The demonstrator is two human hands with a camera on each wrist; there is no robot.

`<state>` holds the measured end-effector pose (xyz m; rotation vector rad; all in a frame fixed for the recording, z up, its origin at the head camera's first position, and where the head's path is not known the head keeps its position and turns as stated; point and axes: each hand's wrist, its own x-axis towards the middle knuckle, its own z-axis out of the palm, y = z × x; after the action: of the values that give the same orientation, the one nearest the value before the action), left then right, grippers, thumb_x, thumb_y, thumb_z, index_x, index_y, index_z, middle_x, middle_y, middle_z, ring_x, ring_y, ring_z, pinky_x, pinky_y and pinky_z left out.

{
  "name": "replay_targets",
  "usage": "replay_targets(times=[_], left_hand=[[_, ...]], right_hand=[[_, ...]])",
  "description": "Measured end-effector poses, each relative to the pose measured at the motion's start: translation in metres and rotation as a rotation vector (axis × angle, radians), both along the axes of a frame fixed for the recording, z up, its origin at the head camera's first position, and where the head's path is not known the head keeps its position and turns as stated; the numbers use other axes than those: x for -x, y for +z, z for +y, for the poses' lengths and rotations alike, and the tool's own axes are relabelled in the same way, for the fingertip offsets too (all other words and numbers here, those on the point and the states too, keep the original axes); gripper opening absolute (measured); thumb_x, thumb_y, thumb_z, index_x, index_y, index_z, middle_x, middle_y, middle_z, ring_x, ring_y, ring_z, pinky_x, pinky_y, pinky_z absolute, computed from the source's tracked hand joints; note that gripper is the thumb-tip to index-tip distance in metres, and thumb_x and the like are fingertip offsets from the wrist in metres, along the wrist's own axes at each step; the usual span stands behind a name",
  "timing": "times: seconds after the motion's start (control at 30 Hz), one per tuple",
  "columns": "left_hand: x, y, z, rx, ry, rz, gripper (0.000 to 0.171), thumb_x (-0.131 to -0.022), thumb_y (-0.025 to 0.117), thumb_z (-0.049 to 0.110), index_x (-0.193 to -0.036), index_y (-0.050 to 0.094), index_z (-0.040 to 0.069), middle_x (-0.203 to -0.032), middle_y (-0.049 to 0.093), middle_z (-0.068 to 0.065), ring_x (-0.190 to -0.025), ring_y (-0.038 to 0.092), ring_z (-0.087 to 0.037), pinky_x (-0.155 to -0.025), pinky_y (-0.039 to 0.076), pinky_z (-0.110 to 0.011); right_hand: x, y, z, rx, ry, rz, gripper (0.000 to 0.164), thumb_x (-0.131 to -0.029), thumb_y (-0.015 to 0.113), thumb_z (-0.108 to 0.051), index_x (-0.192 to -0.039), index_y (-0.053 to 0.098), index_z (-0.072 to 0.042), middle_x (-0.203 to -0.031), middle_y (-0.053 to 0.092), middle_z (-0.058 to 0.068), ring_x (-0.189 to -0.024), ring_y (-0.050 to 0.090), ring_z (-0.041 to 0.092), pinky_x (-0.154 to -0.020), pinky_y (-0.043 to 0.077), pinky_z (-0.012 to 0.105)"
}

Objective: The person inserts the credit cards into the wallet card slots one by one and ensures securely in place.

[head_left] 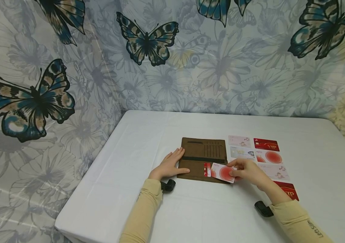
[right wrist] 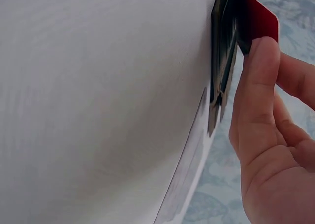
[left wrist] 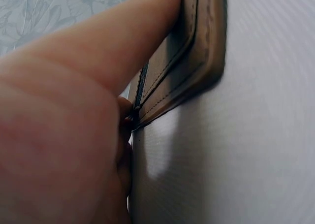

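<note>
A brown bifold wallet (head_left: 192, 152) lies spread flat on the table, with card slots in its far half. My left hand (head_left: 168, 166) rests on its left edge, fingers straight and thumb laid across the near half. Over the right part of that near half, my right hand (head_left: 246, 171) pinches a white card with a red circle (head_left: 219, 171) between thumb and fingers. The card tilts up off the wallet; its red underside (right wrist: 261, 22) shows in the right wrist view. Just left of it, a red and white card (head_left: 206, 169) shows on the wallet's near half.
Right of the wallet, several cards lie in two columns: a red VIP card (head_left: 266, 144), a card with a red circle (head_left: 269, 156), pale cards (head_left: 239, 141), and another red VIP card (head_left: 289, 192) partly behind my right wrist. A white cloth covers the table (head_left: 105, 195).
</note>
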<state>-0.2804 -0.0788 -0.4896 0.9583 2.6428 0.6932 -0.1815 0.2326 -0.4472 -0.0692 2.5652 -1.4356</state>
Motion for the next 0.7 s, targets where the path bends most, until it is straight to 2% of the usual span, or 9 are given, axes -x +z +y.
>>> replay_targets(times=[0.27, 0.5, 0.7], left_hand=[[-0.0014, 0.0018, 0.001, -0.004, 0.001, -0.005, 0.091, -0.085, 0.058, 0.053, -0.15, 0.01, 0.011, -0.154, 0.004, -0.002, -0.139, 0.0, -0.011, -0.11, -0.002, -0.032], [-0.0018, 0.0019, 0.0009, -0.006, -0.001, 0.002, 0.091, -0.085, 0.059, 0.052, -0.15, 0.011, 0.01, -0.154, 0.006, -0.003, -0.139, 0.002, -0.013, -0.111, -0.001, -0.033], [-0.0019, 0.0027, 0.0009, -0.007, -0.001, 0.003, 0.091, -0.085, 0.059, 0.052, -0.149, 0.011, 0.009, -0.154, 0.006, -0.004, -0.139, 0.002, -0.014, -0.111, -0.001, -0.033]], right_hand=[[0.0015, -0.0013, -0.0005, -0.056, 0.019, -0.022, 0.031, -0.084, 0.068, -0.016, -0.11, 0.063, 0.0, -0.077, 0.053, 0.007, -0.066, 0.053, 0.021, -0.059, 0.046, 0.03], [0.0037, 0.0004, -0.0057, -0.144, 0.021, 0.021, 0.031, -0.083, 0.07, -0.017, -0.11, 0.065, -0.002, -0.078, 0.048, 0.007, -0.073, 0.046, 0.021, -0.056, 0.038, 0.029], [0.0063, 0.0008, -0.0089, -0.177, 0.016, 0.019, 0.03, -0.083, 0.07, -0.016, -0.109, 0.066, -0.002, -0.079, 0.047, 0.007, -0.075, 0.045, 0.023, -0.057, 0.037, 0.03]])
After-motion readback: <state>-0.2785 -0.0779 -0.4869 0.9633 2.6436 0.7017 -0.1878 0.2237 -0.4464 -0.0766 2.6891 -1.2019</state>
